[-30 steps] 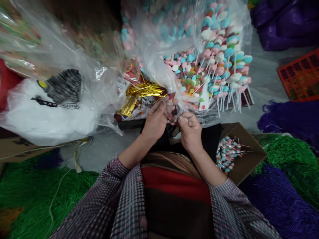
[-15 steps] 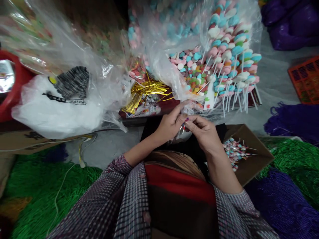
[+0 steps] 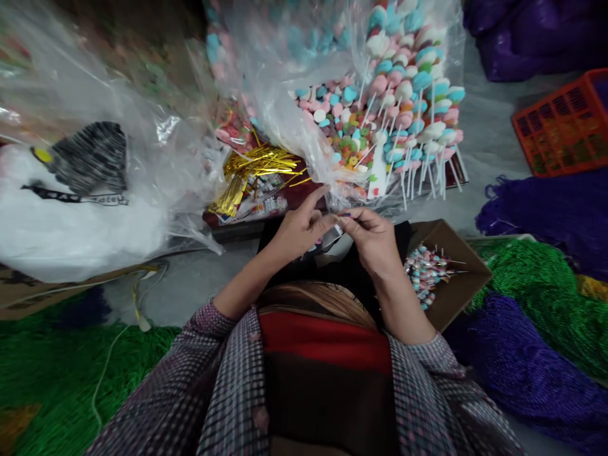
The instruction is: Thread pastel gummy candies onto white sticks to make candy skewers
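Observation:
My left hand (image 3: pixel 301 229) and my right hand (image 3: pixel 375 239) meet in front of my lap, both around a small clear plastic wrapper (image 3: pixel 331 235). The thumb and fingertips of my right hand are pinched on its end, where a bit of blue and red shows. My left thumb presses at the same spot, with the index finger stretched forward. What is inside the wrapper is too small to tell. Just beyond the hands lie gold twist ties (image 3: pixel 261 161), loose round candies (image 3: pixel 342 114) in an open plastic bag, and candy skewers (image 3: pixel 413 95) on white sticks.
A cardboard box (image 3: pixel 463 278) at my right holds wrapped candy sticks. Farther right are an orange crate (image 3: pixel 560 126) and purple and green strands (image 3: pixel 536 272). A white bag (image 3: pixel 80 221) with a grey knitted item (image 3: pixel 92 158) lies at the left.
The view has shifted, so the surroundings sit farther left. My left hand's fingers have spread a little, and the wrapper between the hands is now tilted differently.

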Demonstrator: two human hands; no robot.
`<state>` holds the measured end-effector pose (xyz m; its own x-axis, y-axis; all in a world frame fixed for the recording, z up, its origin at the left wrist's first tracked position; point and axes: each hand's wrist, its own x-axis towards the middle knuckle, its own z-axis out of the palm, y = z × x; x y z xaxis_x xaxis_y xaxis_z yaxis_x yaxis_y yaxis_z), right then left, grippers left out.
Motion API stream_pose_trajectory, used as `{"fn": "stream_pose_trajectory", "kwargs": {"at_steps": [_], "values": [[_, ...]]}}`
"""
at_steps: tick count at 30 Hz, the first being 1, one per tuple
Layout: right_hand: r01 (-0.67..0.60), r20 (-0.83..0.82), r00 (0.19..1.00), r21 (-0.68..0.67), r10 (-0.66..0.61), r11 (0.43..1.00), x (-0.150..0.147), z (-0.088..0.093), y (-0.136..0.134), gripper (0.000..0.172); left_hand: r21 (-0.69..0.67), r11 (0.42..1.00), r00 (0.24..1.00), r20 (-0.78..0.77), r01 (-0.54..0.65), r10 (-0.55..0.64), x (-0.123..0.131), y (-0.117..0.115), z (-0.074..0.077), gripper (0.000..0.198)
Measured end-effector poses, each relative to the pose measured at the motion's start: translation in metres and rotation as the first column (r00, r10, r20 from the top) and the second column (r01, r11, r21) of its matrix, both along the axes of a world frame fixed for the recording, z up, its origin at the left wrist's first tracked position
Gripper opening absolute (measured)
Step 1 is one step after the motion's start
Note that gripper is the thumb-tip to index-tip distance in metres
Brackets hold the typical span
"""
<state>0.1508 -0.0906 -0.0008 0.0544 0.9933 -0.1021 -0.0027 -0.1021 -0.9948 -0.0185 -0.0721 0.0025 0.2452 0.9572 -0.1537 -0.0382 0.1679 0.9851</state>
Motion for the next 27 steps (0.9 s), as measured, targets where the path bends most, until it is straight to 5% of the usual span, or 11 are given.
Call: {"fn": "stream_pose_trajectory", "kwargs": {"at_steps": [3, 8, 14, 17, 22, 27], "values": [[0.129, 0.036, 0.991, 0.049, -0.131, 0.990, 0.006, 0.000, -0.002, 0.033, -0.002, 0.975, 0.969, -0.108, 0.222, -0.221, -0.006, 0.002, 0.001, 0.031], [0.139, 0.185, 0.970, 0.112, -0.159, 0.984, 0.009, 0.005, -0.005, 0.051, 0.040, 0.985, 0.980, -0.122, 0.166, -0.160, -0.014, 0.003, 0.004, 0.042], [0.006, -0.045, 0.999, 0.065, -0.003, 0.998, 0.011, -0.003, -0.001, 0.038, 0.081, 0.963, 0.948, -0.215, 0.258, -0.236, -0.012, 0.004, 0.009, 0.041], [0.065, -0.026, 0.998, 0.074, -0.063, 0.995, 0.011, -0.007, -0.003, 0.035, 0.009, 0.976, 0.973, -0.080, 0.218, -0.217, -0.008, 0.004, 0.002, 0.035], [0.037, 0.027, 0.999, 0.001, -0.037, 0.999, 0.010, -0.006, -0.001, 0.046, -0.130, 0.991, 0.984, 0.176, 0.036, -0.013, -0.005, 0.006, -0.012, 0.037], [0.052, -0.041, 0.998, 0.010, -0.052, 0.999, 0.009, -0.008, 0.003, 0.037, -0.073, 0.997, 0.997, 0.074, 0.040, -0.034, -0.005, 0.008, -0.011, 0.043]]}}
